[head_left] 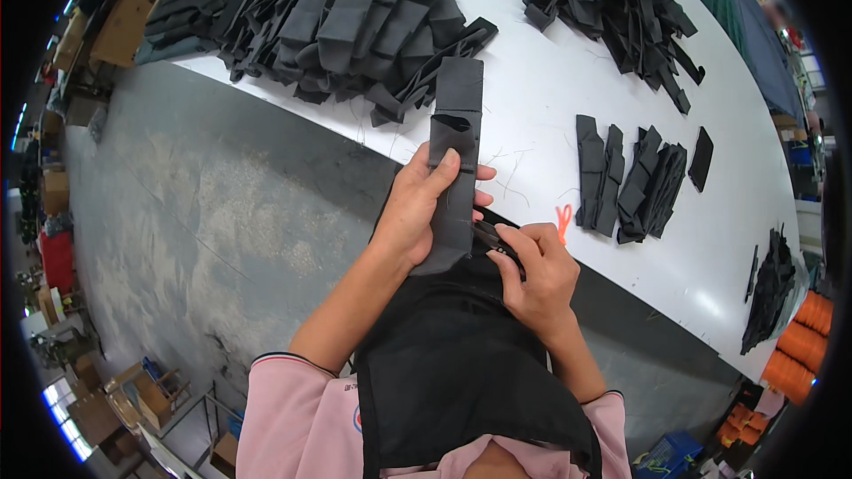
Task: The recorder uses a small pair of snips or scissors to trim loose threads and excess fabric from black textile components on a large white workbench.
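The left hand point(417, 208) is closed around a long black fabric piece point(453, 160), thumb laid across its face and fingers wrapped behind, holding it upright over the edge of the white table point(550, 98). The piece runs from the lap toward twelve o'clock, its upper end resting over the table edge. That grip seems meant to keep the strip flat and taut so its right edge is open to the other hand.

The right hand point(532, 270), at four o'clock from the left hand, is pinched shut on small black thread snips point(491, 235) whose tips point at the lower right edge of the fabric piece, touching or just beside it; I cannot tell which. A dark apron point(461, 364) covers the lap beneath both hands.

On the table, at eleven o'clock, lies a large overlapping heap of similar black pieces point(355, 18). At one o'clock lies a looser pile of black strips point(603, 0). At three o'clock a short row of folded black pieces point(630, 182) is laid side by side, apparently sorted apart from the heaps, with an orange-handled tool point(564, 222) just beside it.

No container on the table holds anything. At the far lower right, orange thread cones point(799, 346) are stacked beyond the table; what holds them is unclear.
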### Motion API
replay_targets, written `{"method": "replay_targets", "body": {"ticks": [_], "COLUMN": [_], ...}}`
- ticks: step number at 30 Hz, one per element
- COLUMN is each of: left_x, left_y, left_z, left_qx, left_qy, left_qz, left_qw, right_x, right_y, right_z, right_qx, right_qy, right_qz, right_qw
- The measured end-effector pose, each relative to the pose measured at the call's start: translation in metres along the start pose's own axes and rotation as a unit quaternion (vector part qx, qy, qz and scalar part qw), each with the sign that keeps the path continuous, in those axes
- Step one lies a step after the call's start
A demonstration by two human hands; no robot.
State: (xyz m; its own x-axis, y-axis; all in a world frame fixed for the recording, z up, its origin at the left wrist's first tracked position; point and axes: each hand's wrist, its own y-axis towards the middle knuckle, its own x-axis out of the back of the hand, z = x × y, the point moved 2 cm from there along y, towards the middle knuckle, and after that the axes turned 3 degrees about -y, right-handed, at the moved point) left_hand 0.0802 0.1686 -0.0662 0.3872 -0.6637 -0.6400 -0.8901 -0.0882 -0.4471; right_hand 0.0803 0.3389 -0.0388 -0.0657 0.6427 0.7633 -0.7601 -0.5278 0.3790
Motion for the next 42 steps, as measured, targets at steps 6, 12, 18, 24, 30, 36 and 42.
{"method": "replay_targets", "body": {"ticks": [6,12,18,24,30,36,42], "left_x": [0.0,0.0,0.002,0.001,0.003,0.007,0.002], "left_y": [-0.001,-0.002,-0.001,-0.002,-0.003,-0.001,-0.007], "left_z": [0.0,0.0,0.004,0.004,0.006,0.008,0.007], "left_qx": [0.002,0.018,0.016,0.013,0.02,0.023,0.049], "left_qy": [0.009,0.027,0.021,0.006,-0.005,-0.004,-0.02], "left_qz": [0.004,0.01,0.014,0.013,0.019,0.018,0.021], "left_qw": [1.0,0.999,1.0,1.0,1.0,1.0,0.998], "right_x": [0.001,0.0,-0.001,0.001,-0.011,-0.015,-0.017], "right_y": [0.003,-0.002,0.0,0.007,0.012,0.01,0.004], "right_z": [0.002,0.0,0.003,0.012,0.015,0.015,0.003], "right_qx": [0.043,0.067,0.038,0.012,-0.003,0.055,0.028], "right_qy": [-0.046,-0.051,-0.012,0.0,0.009,-0.043,0.043], "right_qz": [0.021,-0.006,-0.002,0.049,0.106,0.098,0.043], "right_qw": [0.998,0.996,0.999,0.999,0.994,0.993,0.998]}}
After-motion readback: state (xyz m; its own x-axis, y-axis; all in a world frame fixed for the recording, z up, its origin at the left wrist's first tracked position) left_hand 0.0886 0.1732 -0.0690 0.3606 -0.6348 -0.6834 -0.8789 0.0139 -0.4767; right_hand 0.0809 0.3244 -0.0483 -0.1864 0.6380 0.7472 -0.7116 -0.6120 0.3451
